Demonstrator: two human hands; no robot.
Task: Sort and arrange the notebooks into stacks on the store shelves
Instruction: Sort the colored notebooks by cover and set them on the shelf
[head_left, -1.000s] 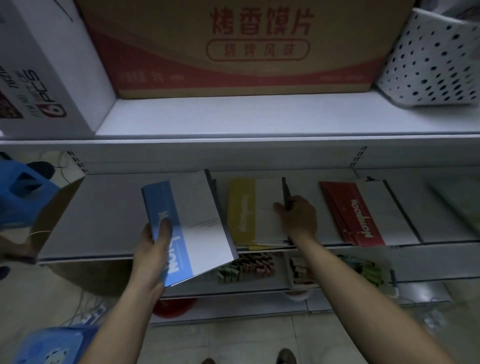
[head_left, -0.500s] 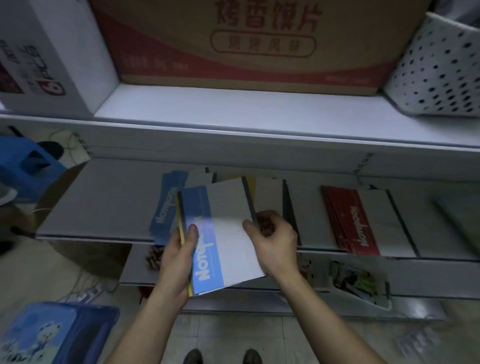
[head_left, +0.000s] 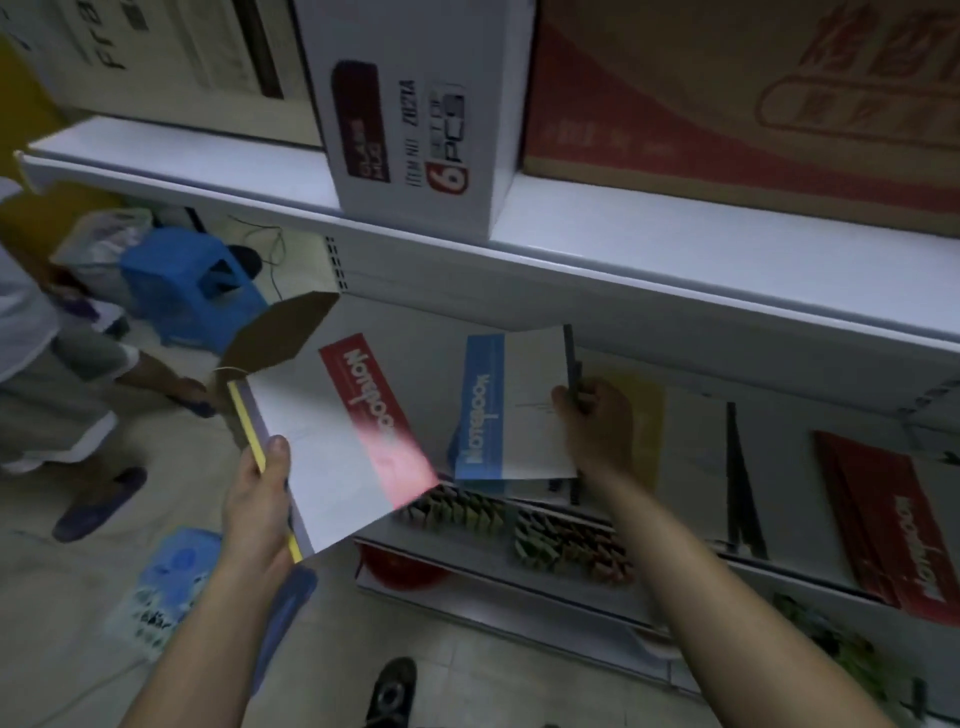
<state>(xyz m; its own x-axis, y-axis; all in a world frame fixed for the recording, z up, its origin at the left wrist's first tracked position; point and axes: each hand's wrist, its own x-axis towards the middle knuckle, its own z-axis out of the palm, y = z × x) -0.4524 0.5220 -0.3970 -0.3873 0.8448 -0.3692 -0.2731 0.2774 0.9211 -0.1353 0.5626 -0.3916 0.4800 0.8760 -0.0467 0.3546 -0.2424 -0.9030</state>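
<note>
my left hand (head_left: 258, 486) grips a red-striped white paper notebook (head_left: 332, 452); my right hand (head_left: 597, 428) pinches a blue-striped white paper notebook (head_left: 511, 410) over the white metal shelf (head_left: 426, 353).

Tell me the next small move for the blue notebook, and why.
Probably lower the blue notebook flat and let go. The right hand grips its edge over the shelf, just left of the yellow stack, and the left hand holds a red notebook not yet placed.
</note>
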